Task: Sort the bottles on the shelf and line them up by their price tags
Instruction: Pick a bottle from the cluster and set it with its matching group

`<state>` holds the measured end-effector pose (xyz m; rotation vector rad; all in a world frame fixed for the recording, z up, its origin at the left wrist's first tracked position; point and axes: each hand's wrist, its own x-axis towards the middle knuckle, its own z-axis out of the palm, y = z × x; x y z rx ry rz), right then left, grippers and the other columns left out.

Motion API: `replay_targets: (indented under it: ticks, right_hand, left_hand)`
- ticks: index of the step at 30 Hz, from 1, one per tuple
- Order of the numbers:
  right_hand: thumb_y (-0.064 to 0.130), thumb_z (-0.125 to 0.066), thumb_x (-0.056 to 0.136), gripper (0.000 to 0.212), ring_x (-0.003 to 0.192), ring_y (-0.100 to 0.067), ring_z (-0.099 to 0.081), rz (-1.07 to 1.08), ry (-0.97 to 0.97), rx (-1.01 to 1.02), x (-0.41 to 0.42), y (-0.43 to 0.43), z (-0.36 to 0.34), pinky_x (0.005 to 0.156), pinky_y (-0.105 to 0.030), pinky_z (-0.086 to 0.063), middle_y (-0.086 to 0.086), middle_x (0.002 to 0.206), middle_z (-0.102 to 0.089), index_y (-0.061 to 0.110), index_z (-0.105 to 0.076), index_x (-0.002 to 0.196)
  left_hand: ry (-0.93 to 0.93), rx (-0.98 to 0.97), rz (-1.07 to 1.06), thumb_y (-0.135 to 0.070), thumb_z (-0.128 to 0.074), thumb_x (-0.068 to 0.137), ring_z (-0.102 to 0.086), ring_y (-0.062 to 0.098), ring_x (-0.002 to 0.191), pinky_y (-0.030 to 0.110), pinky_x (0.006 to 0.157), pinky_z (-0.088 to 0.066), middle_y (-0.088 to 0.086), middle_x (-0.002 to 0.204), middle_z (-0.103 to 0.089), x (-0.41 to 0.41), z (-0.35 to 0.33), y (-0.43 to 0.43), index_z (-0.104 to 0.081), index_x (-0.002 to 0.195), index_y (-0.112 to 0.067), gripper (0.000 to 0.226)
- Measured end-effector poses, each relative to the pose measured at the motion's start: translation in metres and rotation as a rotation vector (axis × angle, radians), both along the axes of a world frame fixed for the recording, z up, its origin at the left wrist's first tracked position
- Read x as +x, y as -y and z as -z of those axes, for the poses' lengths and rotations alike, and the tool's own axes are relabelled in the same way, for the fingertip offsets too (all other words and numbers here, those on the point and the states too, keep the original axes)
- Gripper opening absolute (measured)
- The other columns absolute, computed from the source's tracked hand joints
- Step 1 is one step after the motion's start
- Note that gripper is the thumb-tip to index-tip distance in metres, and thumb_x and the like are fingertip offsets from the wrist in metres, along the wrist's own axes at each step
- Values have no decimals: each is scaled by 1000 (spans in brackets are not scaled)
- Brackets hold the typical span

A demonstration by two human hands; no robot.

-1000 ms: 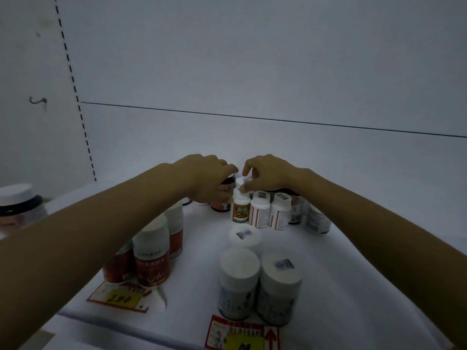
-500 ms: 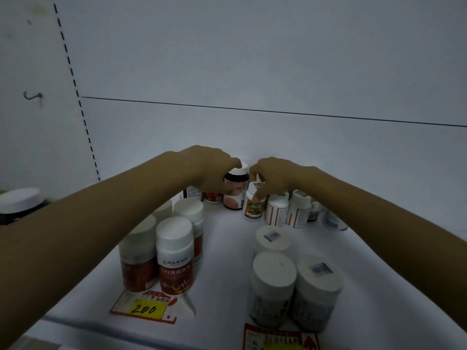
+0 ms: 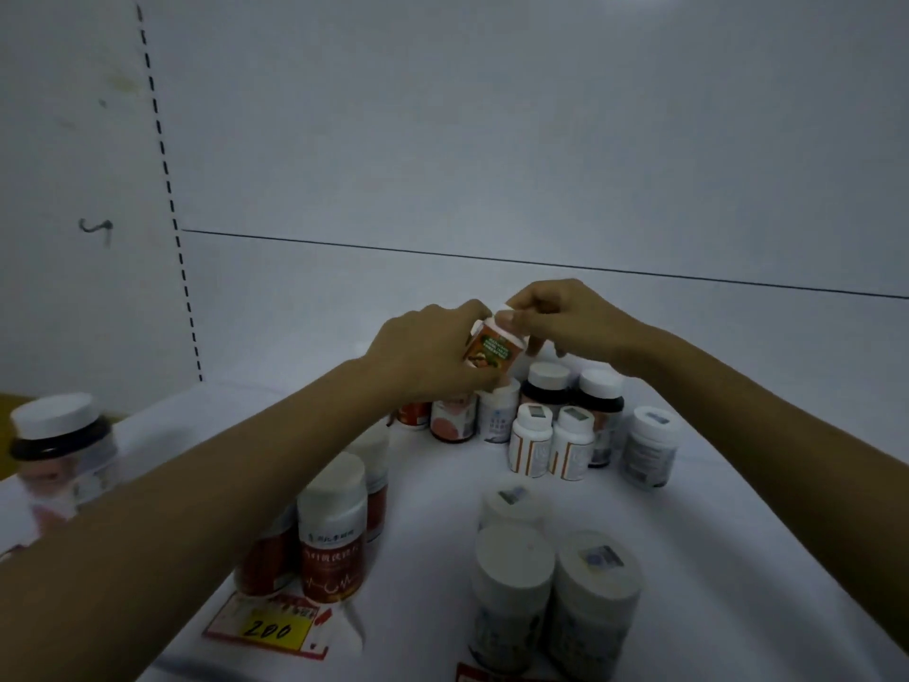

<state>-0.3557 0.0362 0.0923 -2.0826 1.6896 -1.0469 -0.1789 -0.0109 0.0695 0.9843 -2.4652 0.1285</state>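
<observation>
The white shelf (image 3: 433, 489) runs back to a plain white back panel (image 3: 492, 140), with a dashed slot strip (image 3: 167, 189) down its left side. Both your arms reach in over the stock. Your left hand (image 3: 423, 356) grips the small orange-labelled bottle (image 3: 492, 351) by its body, fingers (image 3: 467, 312) curled round it. Your right hand (image 3: 565, 317) pinches its white cap from the right. The bottle is tilted and held off the shelf, above the back cluster of bottles (image 3: 546, 411), touching none of them that you can see.

At front left, the red-labelled bottles (image 3: 332, 539) stand just behind the yellow "200" price tag (image 3: 275, 627). At front right, three white-capped bottles (image 3: 511, 583) stand close together, with a second price tag (image 3: 492, 674) only partly visible at the bottom edge. A large dark-collared jar (image 3: 59, 445) stands blurred at the far left.
</observation>
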Motion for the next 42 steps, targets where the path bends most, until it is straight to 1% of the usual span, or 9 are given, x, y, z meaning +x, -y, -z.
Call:
replay_targets:
  ticks: [4, 8, 13, 19, 23, 27, 33, 38, 42]
  right_hand:
    - [38, -59, 88, 26, 69, -8, -64, 64, 65, -45, -10, -36, -5, 49, -12, -43, 3, 89, -68, 16, -64, 101]
    - [41, -58, 88, 27, 70, -7, -66, 119, 61, -73, -11, -82, -14, 51, -14, -44, 6, 89, -69, 19, -64, 102]
    - [43, -55, 89, 28, 74, -10, -67, 198, 34, -71, -8, -140, -18, 58, -21, -48, 6, 89, -69, 20, -64, 103]
    - [40, -56, 89, 24, 72, -6, -66, 310, -15, -40, -18, -215, -17, 54, -13, -48, 5, 90, -68, 21, -62, 103]
    - [43, -60, 86, 30, 73, -6, -67, 381, -61, -12, -36, -256, -21, 54, -15, -48, 5, 87, -69, 19, -62, 104]
    - [42, -61, 85, 30, 75, -8, -67, 422, -81, -24, -62, -281, -14, 57, -18, -49, 5, 86, -69, 19, -63, 104]
    - [39, -62, 84, 28, 80, -12, -65, 450, -150, -39, -115, -289, -8, 59, -21, -52, 6, 90, -67, 19, -63, 104]
    - [38, -63, 83, 28, 78, -4, -57, 383, -292, -32, -161, -274, 7, 58, -16, -43, 9, 92, -59, 20, -61, 105]
    - [38, -66, 80, 26, 79, -7, -57, 313, -348, -36, -187, -260, 17, 66, -24, -49, 3, 97, -62, 21, -61, 99]
  left_hand:
    - [-116, -20, 92, -56, -64, 74, -62, 15, 85, 33, 72, -53, -2, 107, -67, -10, -3, -25, -44, 124, -28, 61]
    - [-156, -53, 164, -58, -63, 72, -64, 15, 85, 36, 73, -55, -4, 105, -68, -13, -13, -58, -46, 124, -30, 61]
    - [-229, -75, 233, -61, -62, 70, -64, 14, 85, 31, 71, -53, -6, 103, -69, -13, -12, -100, -51, 121, -30, 60]
    - [-342, 25, 341, -60, -66, 69, -64, 14, 85, 32, 73, -52, -6, 102, -69, -41, 5, -158, -53, 118, -29, 59]
    - [-371, 127, 428, -61, -69, 65, -65, 11, 79, 27, 67, -51, -8, 102, -68, -67, 11, -190, -52, 116, -29, 62]
    - [-359, 177, 492, -58, -70, 67, -65, 14, 85, 36, 73, -55, -4, 107, -68, -98, 20, -210, -49, 118, -26, 64]
    - [-358, 274, 486, -57, -62, 75, -59, 15, 104, 30, 80, -50, -2, 128, -57, -150, 39, -229, -38, 132, -24, 69]
    - [-364, 442, 378, -56, -62, 74, -53, 13, 112, 35, 87, -51, -4, 137, -48, -173, 76, -237, -30, 138, -28, 77]
    - [-346, 548, 242, -60, -64, 69, -51, 14, 114, 38, 93, -48, -3, 140, -44, -181, 110, -247, -23, 141, -30, 88]
